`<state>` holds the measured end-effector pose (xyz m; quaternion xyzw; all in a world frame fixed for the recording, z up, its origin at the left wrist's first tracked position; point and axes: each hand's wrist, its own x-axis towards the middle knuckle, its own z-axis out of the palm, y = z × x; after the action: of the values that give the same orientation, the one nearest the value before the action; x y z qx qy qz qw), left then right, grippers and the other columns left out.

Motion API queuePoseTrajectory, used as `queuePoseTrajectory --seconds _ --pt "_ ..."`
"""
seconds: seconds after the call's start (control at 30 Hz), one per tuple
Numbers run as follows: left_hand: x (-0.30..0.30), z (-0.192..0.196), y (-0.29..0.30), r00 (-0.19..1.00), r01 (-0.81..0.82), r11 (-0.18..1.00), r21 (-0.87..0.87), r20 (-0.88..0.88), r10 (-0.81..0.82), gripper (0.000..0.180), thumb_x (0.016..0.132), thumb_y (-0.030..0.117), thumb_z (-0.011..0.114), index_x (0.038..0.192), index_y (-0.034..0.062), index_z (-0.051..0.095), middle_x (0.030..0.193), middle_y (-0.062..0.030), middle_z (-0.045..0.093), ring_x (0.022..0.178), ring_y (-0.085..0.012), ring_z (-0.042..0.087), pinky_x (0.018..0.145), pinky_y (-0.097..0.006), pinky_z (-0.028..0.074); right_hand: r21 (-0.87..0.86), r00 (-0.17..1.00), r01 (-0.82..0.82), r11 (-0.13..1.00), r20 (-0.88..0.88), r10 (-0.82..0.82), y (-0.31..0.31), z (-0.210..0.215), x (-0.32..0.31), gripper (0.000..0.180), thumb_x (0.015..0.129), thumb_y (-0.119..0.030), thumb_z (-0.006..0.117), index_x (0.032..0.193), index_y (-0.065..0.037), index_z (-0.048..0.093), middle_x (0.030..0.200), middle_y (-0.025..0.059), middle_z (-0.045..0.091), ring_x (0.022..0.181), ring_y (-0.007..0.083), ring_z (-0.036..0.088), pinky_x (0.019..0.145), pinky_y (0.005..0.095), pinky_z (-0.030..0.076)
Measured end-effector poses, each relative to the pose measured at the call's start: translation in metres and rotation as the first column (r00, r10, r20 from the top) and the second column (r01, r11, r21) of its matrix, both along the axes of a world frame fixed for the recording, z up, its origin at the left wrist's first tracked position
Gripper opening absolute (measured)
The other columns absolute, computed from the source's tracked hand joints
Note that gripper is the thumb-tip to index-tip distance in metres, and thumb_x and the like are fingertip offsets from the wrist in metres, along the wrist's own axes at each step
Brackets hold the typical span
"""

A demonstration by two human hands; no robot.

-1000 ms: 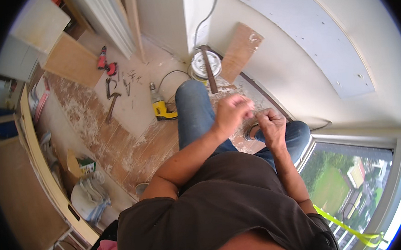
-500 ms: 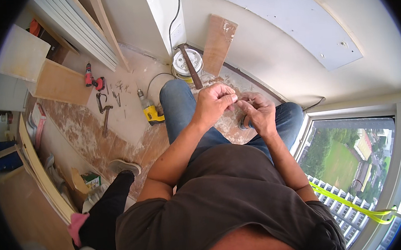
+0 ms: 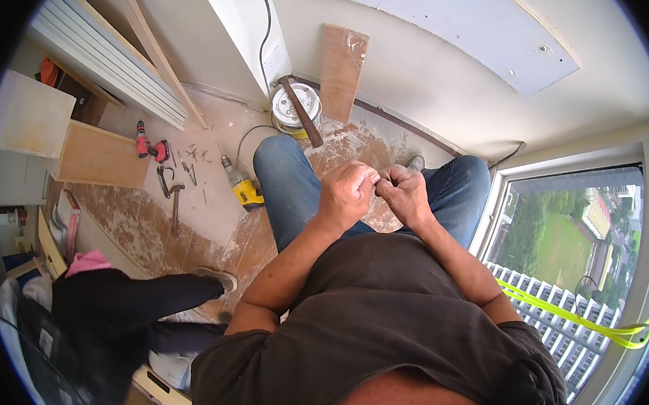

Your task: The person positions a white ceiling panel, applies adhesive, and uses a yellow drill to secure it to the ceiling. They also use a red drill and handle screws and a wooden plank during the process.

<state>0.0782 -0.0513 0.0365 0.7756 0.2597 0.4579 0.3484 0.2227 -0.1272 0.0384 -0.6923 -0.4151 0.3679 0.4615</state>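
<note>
My left hand (image 3: 345,195) and my right hand (image 3: 407,197) are brought together in front of my belly, above the gap between my bent knees. Both have their fingers pinched, and the tips almost meet. Whatever is between them is too small and too covered by the fingers to make out. Beyond my left knee, a hammer (image 3: 305,119) leans across a round white drum (image 3: 285,109) with a cable beside it. A yellow corded drill (image 3: 247,193) lies on the floor left of that knee.
Farther left lie a red drill (image 3: 142,142), another hammer (image 3: 176,207) and several small tools. A plywood board (image 3: 343,69) leans on the wall. A window (image 3: 568,238) with a yellow-green strap (image 3: 558,318) is at my right. Another person's dark-clothed leg (image 3: 158,298) reaches in at lower left.
My hands have come lower and nearer to my belly, still pinched together. The other person has moved farther into view at lower left. My view has shifted slightly.
</note>
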Motion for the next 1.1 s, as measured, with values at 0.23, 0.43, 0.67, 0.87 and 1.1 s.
queuePoseTrajectory --seconds 0.23,0.43,0.67,0.87,1.1 --pt "0.002 -0.002 -0.003 0.994 0.009 0.927 0.375 -0.101 0.031 0.027 0.078 -0.008 0.071 0.104 -0.0011 0.071 0.106 -0.0157 0.071 0.081 -0.0312 0.071 0.069 -0.040 0.059 -0.098 0.756 0.009 0.995 -0.650 -0.071 -0.001 0.016 0.015 0.014 0.096 -0.011 0.066 0.091 0.000 0.072 0.066 -0.0006 0.059 0.056 0.0047 0.049 0.047 0.0207 0.035" --pt "0.007 -0.004 -0.009 0.997 0.012 0.975 0.224 -0.080 0.007 0.030 0.080 -0.011 0.070 0.109 -0.0012 0.072 0.110 -0.0179 0.071 0.085 -0.0298 0.073 0.069 -0.036 0.060 -0.088 0.724 -0.048 0.995 -0.690 -0.026 -0.005 0.019 0.021 0.012 0.097 -0.013 0.070 0.097 -0.001 0.074 0.069 -0.0019 0.060 0.055 0.0041 0.047 0.047 0.0191 0.032" --pt "-0.003 -0.032 -0.021 0.996 0.088 0.762 -0.642 0.083 -0.045 0.020 0.083 -0.008 0.074 0.102 -0.0012 0.070 0.091 -0.0120 0.073 0.085 -0.0194 0.073 0.066 -0.029 0.056 -0.071 0.902 -0.162 0.984 -0.415 0.118 -0.012 -0.007 0.020 0.014 0.097 -0.014 0.071 0.093 -0.002 0.078 0.073 -0.0022 0.064 0.065 0.0041 0.050 0.057 0.0237 0.041" --pt "-0.010 -0.029 -0.012 0.998 0.054 0.956 -0.290 0.041 -0.044 0.012 0.086 0.000 0.078 0.095 -0.0012 0.071 0.086 -0.0102 0.074 0.072 -0.0161 0.070 0.063 -0.029 0.054 -0.193 0.918 -0.270 0.943 -0.346 0.192 -0.009 0.009 0.025 0.013 0.095 -0.014 0.074 0.094 -0.002 0.079 0.074 -0.0017 0.065 0.066 0.0050 0.053 0.058 0.0248 0.043" --pt "-0.010 -0.014 -0.014 0.995 -0.029 0.920 -0.392 -0.103 -0.013 0.003 0.088 -0.001 0.073 0.089 -0.0014 0.070 0.085 -0.0081 0.071 0.074 -0.0155 0.067 0.066 -0.029 0.052 -0.201 0.810 -0.105 0.974 -0.585 -0.034 -0.007 -0.015 0.025 0.023 0.096 -0.020 0.076 0.083 -0.004 0.066 0.068 -0.0008 0.058 0.053 0.0058 0.048 0.044 0.0223 0.032"
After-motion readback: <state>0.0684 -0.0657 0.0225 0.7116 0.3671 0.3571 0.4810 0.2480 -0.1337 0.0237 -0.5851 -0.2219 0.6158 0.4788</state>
